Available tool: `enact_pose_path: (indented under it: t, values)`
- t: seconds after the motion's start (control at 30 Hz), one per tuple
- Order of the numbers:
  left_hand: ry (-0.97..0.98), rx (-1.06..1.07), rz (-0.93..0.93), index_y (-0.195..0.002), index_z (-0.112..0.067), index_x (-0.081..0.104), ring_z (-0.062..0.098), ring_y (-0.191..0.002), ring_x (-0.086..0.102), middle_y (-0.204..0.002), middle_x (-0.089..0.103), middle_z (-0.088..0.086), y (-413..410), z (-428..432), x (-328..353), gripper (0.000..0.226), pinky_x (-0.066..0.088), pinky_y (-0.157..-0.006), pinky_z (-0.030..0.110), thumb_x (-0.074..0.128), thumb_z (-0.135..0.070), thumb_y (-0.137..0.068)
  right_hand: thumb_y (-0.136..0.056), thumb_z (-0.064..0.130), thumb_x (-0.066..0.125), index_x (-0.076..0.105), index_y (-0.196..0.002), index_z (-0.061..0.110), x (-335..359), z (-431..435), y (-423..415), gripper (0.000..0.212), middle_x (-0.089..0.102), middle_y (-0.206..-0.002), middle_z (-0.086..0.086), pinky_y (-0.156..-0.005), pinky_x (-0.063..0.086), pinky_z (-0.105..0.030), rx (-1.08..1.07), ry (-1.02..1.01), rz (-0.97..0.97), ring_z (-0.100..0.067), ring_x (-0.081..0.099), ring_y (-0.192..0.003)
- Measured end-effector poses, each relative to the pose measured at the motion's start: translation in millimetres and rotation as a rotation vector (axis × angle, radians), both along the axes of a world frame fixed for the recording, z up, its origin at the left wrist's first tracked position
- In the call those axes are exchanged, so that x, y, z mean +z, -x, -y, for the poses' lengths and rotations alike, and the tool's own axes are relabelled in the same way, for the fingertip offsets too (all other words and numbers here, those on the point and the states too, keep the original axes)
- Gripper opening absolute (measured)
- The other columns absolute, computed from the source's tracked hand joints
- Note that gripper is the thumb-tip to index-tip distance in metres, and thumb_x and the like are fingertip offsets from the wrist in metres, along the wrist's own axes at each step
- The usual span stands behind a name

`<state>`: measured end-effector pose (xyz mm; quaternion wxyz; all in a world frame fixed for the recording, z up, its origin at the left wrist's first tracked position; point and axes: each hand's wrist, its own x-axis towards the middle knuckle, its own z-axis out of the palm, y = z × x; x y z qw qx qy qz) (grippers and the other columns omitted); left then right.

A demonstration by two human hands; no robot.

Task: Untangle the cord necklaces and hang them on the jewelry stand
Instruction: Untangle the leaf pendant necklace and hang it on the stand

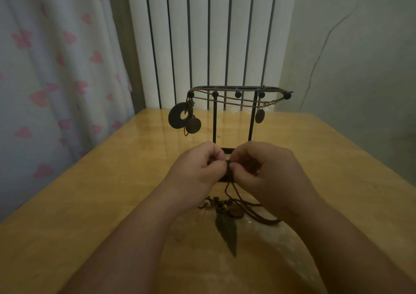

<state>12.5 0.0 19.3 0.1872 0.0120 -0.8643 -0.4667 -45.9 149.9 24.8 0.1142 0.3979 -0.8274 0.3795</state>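
Nearest: leaf pendant [227, 233] and beads [208, 202] on the counter [90, 203], cords [227, 191] rising. Hands together: left hand [198, 170] and right hand [265, 170] pinch the knot [228, 164]. Jewelry stand [215, 122] behind already carries hung necklaces [236, 101]; seemingly this tangle remains.

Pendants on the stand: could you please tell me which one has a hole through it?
The ring-shaped disc at the stand's left end; the medallion beside it and the oval pendant at right are solid.
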Motion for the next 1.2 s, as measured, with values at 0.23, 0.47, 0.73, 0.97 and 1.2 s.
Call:
enact_pose_path:
  t: [0.23,0.47,0.73,0.97,1.2]
  values:
    - [0.032,-0.035,0.055,-0.078,-0.026,0.056,0.012,-0.064,0.047,-0.071,0.056,-0.003,1,2,0,0.017,0.042,-0.058,0.033,0.053,-0.016,-0.092,-0.091,0.030,0.058,0.055,-0.090,0.032,8,-1,-3,0.004,0.050,-0.080,0.016,-0.063,0.043,-0.014,-0.014,-0.233,-0.179,-0.002,0.049,-0.075]
    - [0.111,-0.020,0.052,-0.076,-0.029,0.059,0.003,-0.056,0.047,-0.065,0.056,-0.008,1,4,0,0.016,0.039,-0.055,0.025,0.059,-0.020,-0.089,-0.091,0.030,0.055,0.046,-0.085,0.032,12,1,-5,0.011,0.046,-0.079,0.013,-0.058,0.036,-0.015,-0.006,-0.337,-0.149,-0.004,0.045,-0.070]
    - [0.141,-0.008,0.036,-0.075,-0.031,0.058,0.004,-0.059,0.048,-0.067,0.058,-0.007,1,5,-1,0.015,0.041,-0.056,0.025,0.060,-0.023,-0.087,-0.092,0.031,0.055,0.048,-0.085,0.034,8,2,-3,0.010,0.049,-0.081,0.014,-0.059,0.037,-0.016,-0.014,-0.311,-0.105,-0.004,0.047,-0.072]
    - [0.194,-0.051,0.101,-0.076,-0.029,0.051,0.003,-0.057,0.042,-0.067,0.051,-0.008,1,6,-3,0.018,0.037,-0.054,0.024,0.052,-0.022,-0.092,-0.089,0.033,0.058,0.041,-0.076,0.038,10,3,-5,0.022,0.046,-0.077,0.014,-0.055,0.030,-0.015,-0.021,-0.367,-0.158,-0.003,0.044,-0.067]
    - [0.242,-0.095,0.135,-0.075,-0.025,0.049,0.007,-0.063,0.044,-0.072,0.052,-0.006,0,5,-3,0.017,0.037,-0.058,0.027,0.052,-0.018,-0.091,-0.091,0.033,0.053,0.045,-0.082,0.032,15,7,-8,0.013,0.049,-0.080,0.010,-0.062,0.044,-0.023,-0.016,-0.456,-0.167,-0.007,0.048,-0.072]
